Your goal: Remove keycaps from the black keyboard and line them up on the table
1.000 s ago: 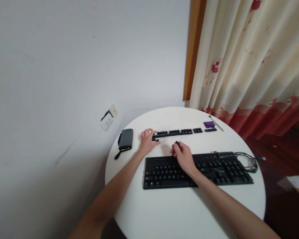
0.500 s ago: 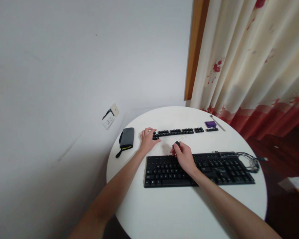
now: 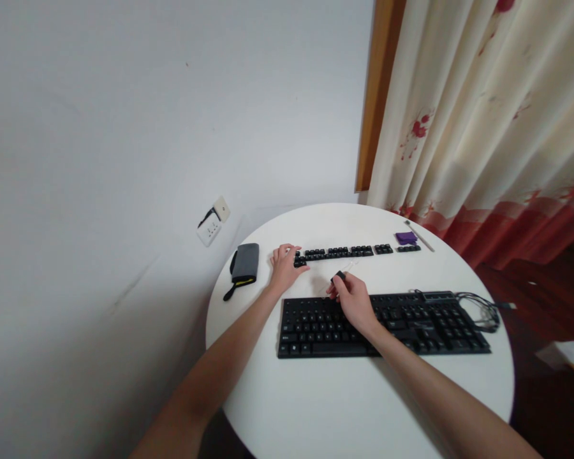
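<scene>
My left hand [image 3: 283,269] rests on the table at the left end of a row of loose black keycaps [image 3: 337,254]. Its thumb and forefinger are spread around the end keycaps. My right hand [image 3: 356,303] is closed on a small black-handled tool with thin wires or clear prongs, which looks like a keycap puller [image 3: 338,276]. That hand is over the top edge of a black keyboard [image 3: 316,325]. The upper rows of the keyboard show bare spots, and my right hand and forearm hide part of its middle.
A grey pouch [image 3: 245,262] with a black strap lies on the left of the round white table [image 3: 344,395]. A folded purple cloth [image 3: 406,238] and a slim brush [image 3: 419,236] lie at the back right. The coiled USB cable [image 3: 483,312] overhangs the right edge.
Both hands keep their places and grips. The whole view has shifted very slightly with the head.
</scene>
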A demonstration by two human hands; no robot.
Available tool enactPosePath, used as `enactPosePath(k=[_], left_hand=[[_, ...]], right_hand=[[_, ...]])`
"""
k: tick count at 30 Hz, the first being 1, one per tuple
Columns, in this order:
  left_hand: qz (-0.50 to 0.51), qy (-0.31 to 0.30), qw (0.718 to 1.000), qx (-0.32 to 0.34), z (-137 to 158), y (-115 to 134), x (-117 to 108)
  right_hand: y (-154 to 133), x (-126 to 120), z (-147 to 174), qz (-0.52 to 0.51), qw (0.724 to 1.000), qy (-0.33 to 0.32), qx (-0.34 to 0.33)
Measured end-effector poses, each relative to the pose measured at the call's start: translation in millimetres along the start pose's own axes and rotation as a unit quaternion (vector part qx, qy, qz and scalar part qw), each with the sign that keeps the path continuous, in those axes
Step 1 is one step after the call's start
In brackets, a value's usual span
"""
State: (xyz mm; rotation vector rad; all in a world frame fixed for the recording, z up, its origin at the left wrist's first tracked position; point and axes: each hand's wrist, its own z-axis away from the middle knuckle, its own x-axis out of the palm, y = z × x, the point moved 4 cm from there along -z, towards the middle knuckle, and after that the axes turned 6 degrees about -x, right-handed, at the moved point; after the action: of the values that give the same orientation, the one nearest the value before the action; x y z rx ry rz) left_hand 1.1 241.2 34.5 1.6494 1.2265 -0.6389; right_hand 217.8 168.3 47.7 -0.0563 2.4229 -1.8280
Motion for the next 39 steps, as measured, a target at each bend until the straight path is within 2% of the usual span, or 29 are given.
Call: enactPosePath(k=[12, 17, 24, 39], left_hand=[[-0.005, -0.001, 1.000, -0.010, 0.6, 0.1, -0.3], [0.004, 0.006, 1.000, -0.025, 4.7, -15.6, -2.9], [0.059, -0.087, 0.989, -0.100, 4.2, -45.0, 2.2], [0.094, -0.079, 0.988, -0.090, 0.3, -37.5, 2.9]], right_hand=[[0.8, 2.0, 1.6, 0.005, 1.000, -0.013, 0.002], [-0.5, 1.8, 1.6, 0.002, 1.000, -0.015, 0.006], [-2.7, 0.8, 1.6, 0.001, 1.000, -0.015, 0.004], [1.1, 2.7, 1.9, 0.011, 1.000, -0.023, -0.001]])
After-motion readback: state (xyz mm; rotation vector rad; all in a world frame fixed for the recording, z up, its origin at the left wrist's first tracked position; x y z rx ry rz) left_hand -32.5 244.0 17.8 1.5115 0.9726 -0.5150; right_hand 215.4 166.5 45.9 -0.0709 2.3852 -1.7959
